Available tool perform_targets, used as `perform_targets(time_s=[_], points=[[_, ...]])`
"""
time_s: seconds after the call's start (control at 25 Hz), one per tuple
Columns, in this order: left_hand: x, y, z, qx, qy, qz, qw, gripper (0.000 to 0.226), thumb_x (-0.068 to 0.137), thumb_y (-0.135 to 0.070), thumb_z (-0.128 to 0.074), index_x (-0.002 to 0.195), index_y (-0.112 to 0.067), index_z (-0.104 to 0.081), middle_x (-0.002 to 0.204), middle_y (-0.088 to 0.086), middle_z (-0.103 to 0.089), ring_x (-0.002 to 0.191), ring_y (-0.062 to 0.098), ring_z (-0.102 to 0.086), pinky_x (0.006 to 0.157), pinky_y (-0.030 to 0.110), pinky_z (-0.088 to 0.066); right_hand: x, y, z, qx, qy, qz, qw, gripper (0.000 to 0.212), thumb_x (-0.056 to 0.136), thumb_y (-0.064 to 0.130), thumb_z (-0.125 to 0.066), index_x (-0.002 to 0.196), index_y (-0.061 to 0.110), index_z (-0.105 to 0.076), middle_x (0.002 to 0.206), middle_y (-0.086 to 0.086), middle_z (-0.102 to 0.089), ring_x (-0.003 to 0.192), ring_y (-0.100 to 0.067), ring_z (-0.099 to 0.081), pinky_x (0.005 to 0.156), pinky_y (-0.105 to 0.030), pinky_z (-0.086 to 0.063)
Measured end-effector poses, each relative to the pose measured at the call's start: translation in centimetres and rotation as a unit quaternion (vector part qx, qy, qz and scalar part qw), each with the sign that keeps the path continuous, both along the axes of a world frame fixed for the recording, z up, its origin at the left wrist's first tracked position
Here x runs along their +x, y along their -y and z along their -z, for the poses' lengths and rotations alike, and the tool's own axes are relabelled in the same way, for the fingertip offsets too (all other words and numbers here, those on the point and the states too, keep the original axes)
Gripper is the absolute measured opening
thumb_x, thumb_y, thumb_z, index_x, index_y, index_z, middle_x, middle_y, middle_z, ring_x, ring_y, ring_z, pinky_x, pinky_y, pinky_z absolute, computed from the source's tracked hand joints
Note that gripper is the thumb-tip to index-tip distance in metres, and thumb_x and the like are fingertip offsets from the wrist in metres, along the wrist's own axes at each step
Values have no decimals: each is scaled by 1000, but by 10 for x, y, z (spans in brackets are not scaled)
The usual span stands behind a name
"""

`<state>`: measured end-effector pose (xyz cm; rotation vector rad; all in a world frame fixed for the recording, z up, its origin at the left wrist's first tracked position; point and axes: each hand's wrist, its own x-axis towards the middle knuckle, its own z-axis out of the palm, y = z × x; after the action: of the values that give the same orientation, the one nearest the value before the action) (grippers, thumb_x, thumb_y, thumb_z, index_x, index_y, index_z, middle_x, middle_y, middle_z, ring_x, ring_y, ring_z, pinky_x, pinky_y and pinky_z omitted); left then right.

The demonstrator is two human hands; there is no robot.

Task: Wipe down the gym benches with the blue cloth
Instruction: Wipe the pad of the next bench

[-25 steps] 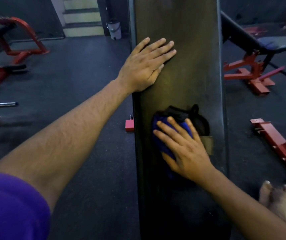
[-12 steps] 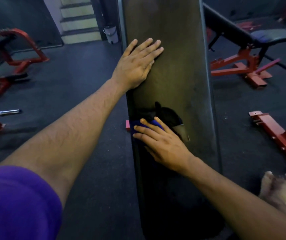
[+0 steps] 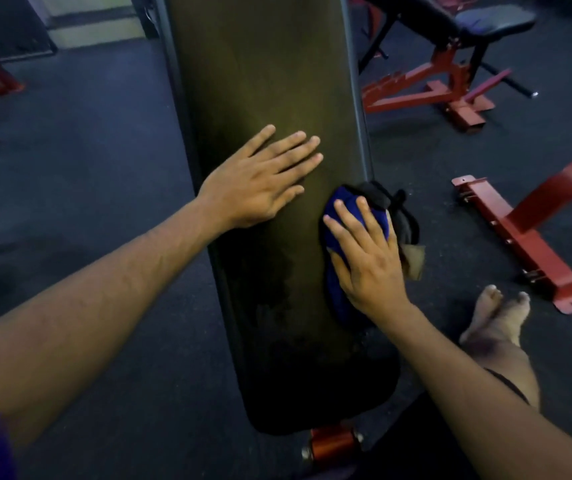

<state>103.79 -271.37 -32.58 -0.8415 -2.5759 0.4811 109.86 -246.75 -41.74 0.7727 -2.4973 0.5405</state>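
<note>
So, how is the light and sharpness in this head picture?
Head view: dim overall; a dull sheen lies on the bench pad above the left hand; the near end goes almost black. Right hand and blue cloth look soft; wide-angle bending at edges.

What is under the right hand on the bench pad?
Under the right hand lies the blue cloth, pressed flat on the black bench pad near its right edge. A dark part of the cloth hangs over that edge. The pad surface beneath the cloth is covered.
</note>
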Motion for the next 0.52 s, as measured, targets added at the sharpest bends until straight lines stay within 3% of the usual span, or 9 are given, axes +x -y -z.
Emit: perform_targets(time_s=[0.2, 0.4, 0.52], points=[[1, -1, 3, -5, -11, 0, 1000, 55, 111, -42, -24, 163, -21, -21, 170, 3, -18, 157, 20, -14, 127, 50, -12, -19, 5, -10, -43, 3, 20, 999, 50, 97, 23, -55, 146, 19, -47, 159, -1, -35, 152, -24, -18, 119, -54, -21], [0, 1, 4, 0, -18, 1, 1000, 55, 112, -41, -22, 162, -20, -23, 170, 4, -19, 157, 21, -15, 128, 50, -11, 64, -13, 47, -33, 35, 17, 999, 54, 95, 22, -55, 148, 18, -45, 160, -3, -32, 152, -28, -17, 116, -60, -24], [1, 0, 2, 9, -10, 21, 1000, 54, 111, -39, -23, 161, -17, -26, 168, 7, -24, 156, 24, -18, 128, 49, -13, 72, -19, 54, -12, 41, 11, 999, 53, 96, 22, -51, 148, 20, -44, 161, 0, -30, 152, -26, -15, 117, -59, -21]])
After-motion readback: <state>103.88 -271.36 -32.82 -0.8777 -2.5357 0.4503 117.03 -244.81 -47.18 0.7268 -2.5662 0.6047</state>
